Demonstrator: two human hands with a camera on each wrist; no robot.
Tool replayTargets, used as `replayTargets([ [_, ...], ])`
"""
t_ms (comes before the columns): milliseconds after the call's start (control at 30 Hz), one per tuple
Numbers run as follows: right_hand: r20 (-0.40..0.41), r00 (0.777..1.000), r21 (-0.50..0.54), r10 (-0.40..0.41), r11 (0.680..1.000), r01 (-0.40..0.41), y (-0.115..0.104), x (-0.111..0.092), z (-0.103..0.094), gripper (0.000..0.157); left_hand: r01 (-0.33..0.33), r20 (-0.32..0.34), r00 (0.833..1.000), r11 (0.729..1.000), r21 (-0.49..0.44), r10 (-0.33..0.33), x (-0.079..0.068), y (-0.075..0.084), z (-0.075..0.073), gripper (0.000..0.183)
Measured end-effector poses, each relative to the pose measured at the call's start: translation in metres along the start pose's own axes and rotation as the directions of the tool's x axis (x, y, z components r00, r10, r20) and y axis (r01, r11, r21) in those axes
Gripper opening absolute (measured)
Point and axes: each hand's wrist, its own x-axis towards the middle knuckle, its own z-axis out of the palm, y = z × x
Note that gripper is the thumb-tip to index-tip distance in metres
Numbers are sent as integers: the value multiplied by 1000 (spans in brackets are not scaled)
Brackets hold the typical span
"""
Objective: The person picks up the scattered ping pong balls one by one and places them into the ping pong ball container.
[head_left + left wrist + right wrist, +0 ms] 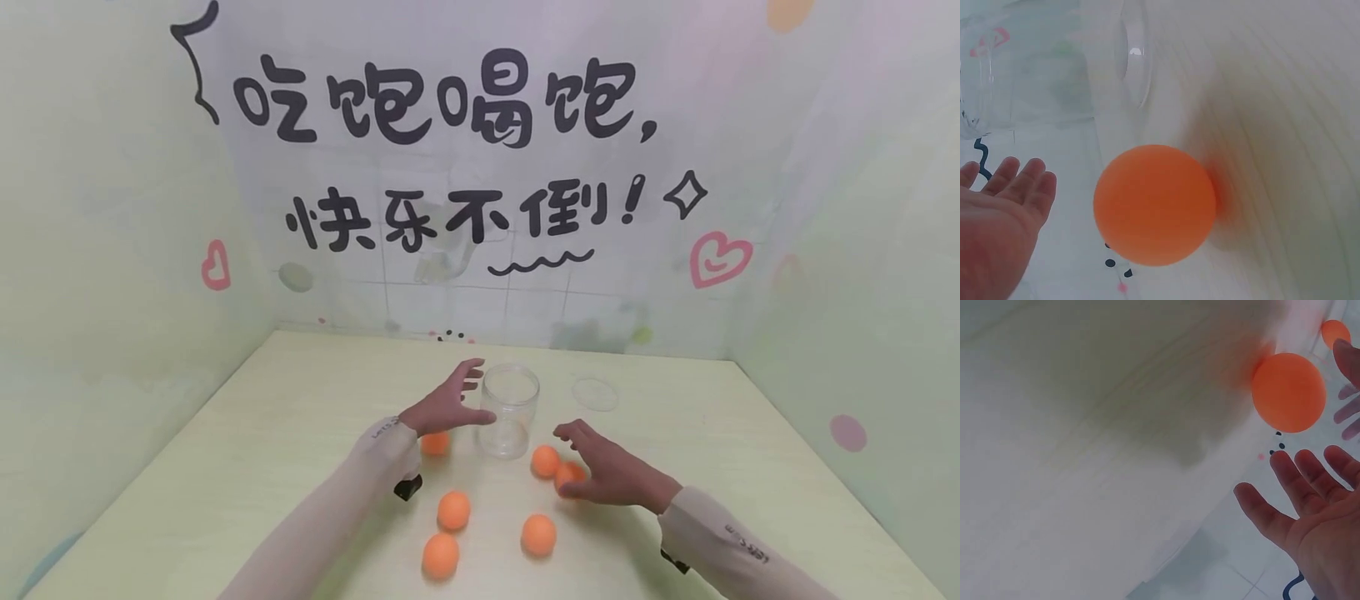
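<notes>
The left hand (448, 406) hides the top of one orange ball (436, 445); the right hand (618, 475) covers part of another ball (567, 473), nearer the right edge of the counter (720, 433). The head view's bottom cuts off the counter's front edge, left sleeve (322, 508) and right sleeve (712, 525).

The person's right hand (1322, 534) had its palm showing, the fingers spread and a little bent. Just beyond the fingertips, apart from them, I saw an orange ball (1289, 392) by the pale tabletop (1085, 506), which carried a broad, soft shadow. Farther off was a second orange ball (1335, 331), slightly overlapped by the left hand (1354, 369), itself only partly in sight. The pale wall (1250, 547) bore black dots (1282, 445), a pink dot (1260, 456), thin tile lines and, near the right hand, a dark curving line (1289, 589).
</notes>
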Motion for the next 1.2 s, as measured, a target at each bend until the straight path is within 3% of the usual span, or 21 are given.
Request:
replayTargets([
  [167,-20,1000,-24,-6,1000,5,0,-1,3,53,10,-21,1000,1000,5,-10,4,2,2,91],
  [433,-33,994,-71,-100,993,98,2,-3,9,49,17,19,1000,999,43,-18,9,-2,3,91],
  [667,0,992,-88,-128,988,127,-1,-4,10,44,17,57,998,999,35,-19,11,-8,1,90],
  [933,31,991,-75,-128,989,130,-4,-4,9,41,-23,126,992,991,130,7,14,-10,5,90],
  [1200,47,982,-117,-182,975,187,3,-6,9,40,-21,123,992,987,159,1,20,-14,10,88],
])
